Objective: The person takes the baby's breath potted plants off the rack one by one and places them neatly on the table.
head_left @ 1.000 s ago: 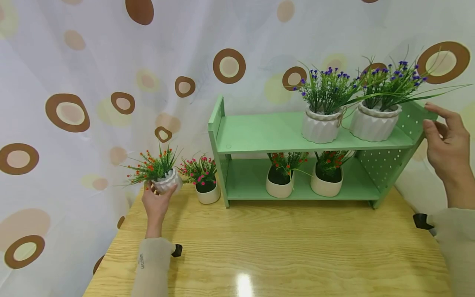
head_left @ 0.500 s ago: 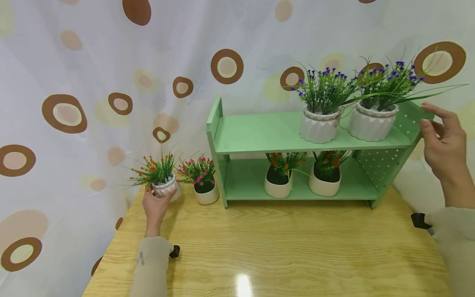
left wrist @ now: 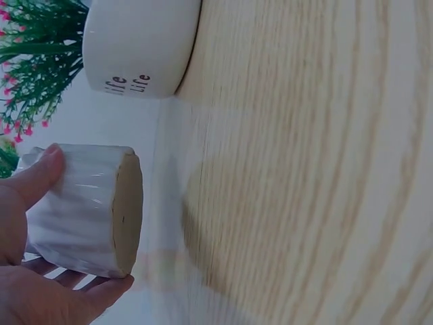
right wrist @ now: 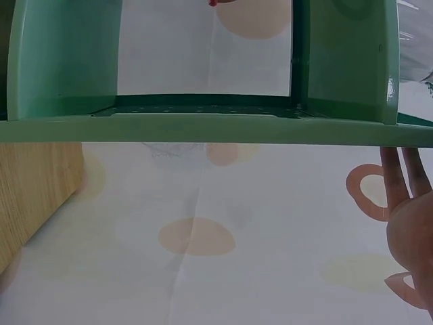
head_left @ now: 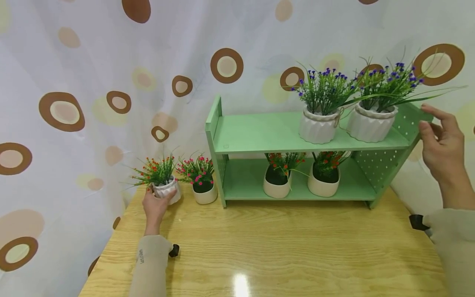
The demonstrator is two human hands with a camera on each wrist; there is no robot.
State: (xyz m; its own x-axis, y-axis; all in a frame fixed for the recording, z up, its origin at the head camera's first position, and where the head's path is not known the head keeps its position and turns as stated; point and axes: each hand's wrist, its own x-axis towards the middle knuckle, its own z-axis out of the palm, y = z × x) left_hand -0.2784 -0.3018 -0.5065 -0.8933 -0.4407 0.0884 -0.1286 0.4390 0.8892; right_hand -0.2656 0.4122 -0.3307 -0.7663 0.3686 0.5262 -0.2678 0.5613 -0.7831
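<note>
At the left end of the table my left hand [head_left: 156, 206] grips a white fluted flowerpot [head_left: 168, 190] holding orange flowers and green grass. In the left wrist view the flowerpot [left wrist: 81, 210] shows its flat bottom, held apart from the wooden tabletop. Close to its right stands a smooth white pot with pink flowers [head_left: 205, 194], lettered "Life" in the left wrist view. My right hand [head_left: 443, 144] grips the upper right side panel of the green two-tier shelf [head_left: 256, 132]; in the right wrist view, its fingers [right wrist: 394, 179] reach behind the panel edge.
Two white fluted pots with purple flowers [head_left: 319, 127] stand on the top tier's right half. Below them, two cream pots with red-orange flowers [head_left: 277, 187] sit on the lower tier. The wooden table [head_left: 259, 243] extends in front; a dotted curtain [head_left: 92, 62] hangs behind.
My left hand has lowered the fluted flowerpot slightly and turned it more upright, its flowers dropping a little. My right hand stays at the shelf's side panel. The head view shifts slightly.
</note>
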